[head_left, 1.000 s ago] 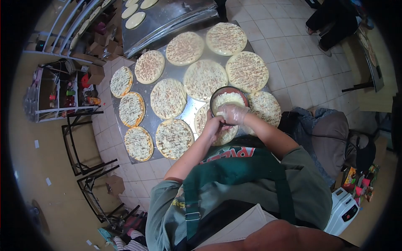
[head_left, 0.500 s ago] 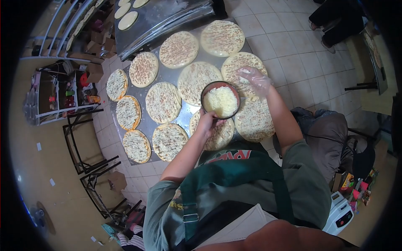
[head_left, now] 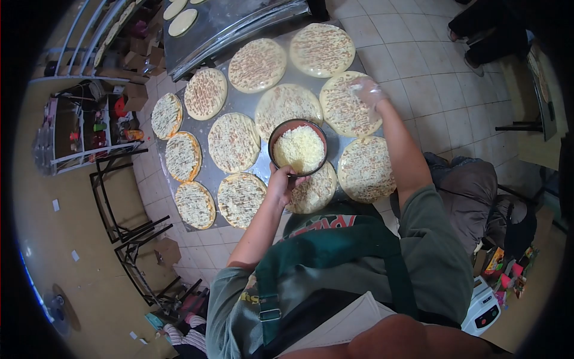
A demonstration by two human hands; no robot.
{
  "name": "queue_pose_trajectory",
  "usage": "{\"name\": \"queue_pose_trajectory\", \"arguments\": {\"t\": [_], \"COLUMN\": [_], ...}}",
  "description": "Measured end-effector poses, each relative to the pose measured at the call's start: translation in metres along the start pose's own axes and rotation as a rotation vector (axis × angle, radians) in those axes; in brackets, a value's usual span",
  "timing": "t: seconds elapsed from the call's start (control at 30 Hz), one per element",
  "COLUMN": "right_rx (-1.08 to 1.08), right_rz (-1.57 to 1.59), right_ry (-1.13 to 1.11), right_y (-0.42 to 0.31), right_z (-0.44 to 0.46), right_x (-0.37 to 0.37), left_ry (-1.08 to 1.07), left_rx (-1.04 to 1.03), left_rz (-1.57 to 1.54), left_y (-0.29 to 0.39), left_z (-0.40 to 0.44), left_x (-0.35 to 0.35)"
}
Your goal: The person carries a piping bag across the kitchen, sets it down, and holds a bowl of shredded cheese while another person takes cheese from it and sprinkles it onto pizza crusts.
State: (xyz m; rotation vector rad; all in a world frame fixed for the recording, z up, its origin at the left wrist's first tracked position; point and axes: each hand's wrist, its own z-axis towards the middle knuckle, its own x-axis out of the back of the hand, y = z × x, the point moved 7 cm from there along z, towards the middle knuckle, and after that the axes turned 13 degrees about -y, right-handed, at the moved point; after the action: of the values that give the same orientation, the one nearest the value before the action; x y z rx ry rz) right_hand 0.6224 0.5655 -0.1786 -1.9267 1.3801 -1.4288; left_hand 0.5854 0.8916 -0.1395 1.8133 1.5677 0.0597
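Note:
My left hand (head_left: 283, 186) grips the near rim of a round dark bowl (head_left: 272, 157) with a reddish inside. Grated white cheese (head_left: 299, 148) fills much of it. The bowl is above the middle of a metal table, partly covering the round pizzas below. My right hand (head_left: 368, 94), in a clear plastic glove, is over the right part of a topped pizza (head_left: 344, 110); its fingers are blurred and I cannot make out whether they hold cheese. Another pizza (head_left: 366, 170) lies nearer me, beside my right forearm.
Several more pizzas, such as one at the far side (head_left: 323, 51), cover the metal table (head_left: 203, 133). Beyond stands a second dark table (head_left: 239, 23) with pale dough rounds. A person's legs (head_left: 487, 36) show at upper right. Black metal frames (head_left: 110, 203) stand at left.
My left hand has moved the bowl left and slightly nearer me. My right hand has shifted right and slightly away over the same pizza; the white cheese seen in its fingers before is no longer distinct.

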Motion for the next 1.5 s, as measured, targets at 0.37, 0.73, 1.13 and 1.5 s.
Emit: {"name": "queue_pose_trajectory", "arguments": {"t": [0.37, 0.73, 1.13, 1.5], "right_rx": [-0.031, -0.164, -0.294, -0.131], "right_rz": [0.088, -0.143, 0.172, -0.248], "right_ry": [0.031, 0.072, 0.147, 0.068], "right_y": [0.005, 0.034, 0.088, -0.006], "right_z": [-0.017, -0.034, -0.027, 0.007], "right_x": [0.009, 0.023, 0.031, 0.054], "left_ry": [-0.078, -0.059, -0.069, -0.043], "left_rx": [0.045, 0.039, -0.013, 0.016], "left_rz": [-0.075, -0.069, 0.046, 0.0], "left_y": [-0.013, -0.009, -0.003, -0.008], "left_z": [0.016, 0.01, 0.008, 0.005], "left_x": [0.007, 0.003, -0.003, 0.005]}}
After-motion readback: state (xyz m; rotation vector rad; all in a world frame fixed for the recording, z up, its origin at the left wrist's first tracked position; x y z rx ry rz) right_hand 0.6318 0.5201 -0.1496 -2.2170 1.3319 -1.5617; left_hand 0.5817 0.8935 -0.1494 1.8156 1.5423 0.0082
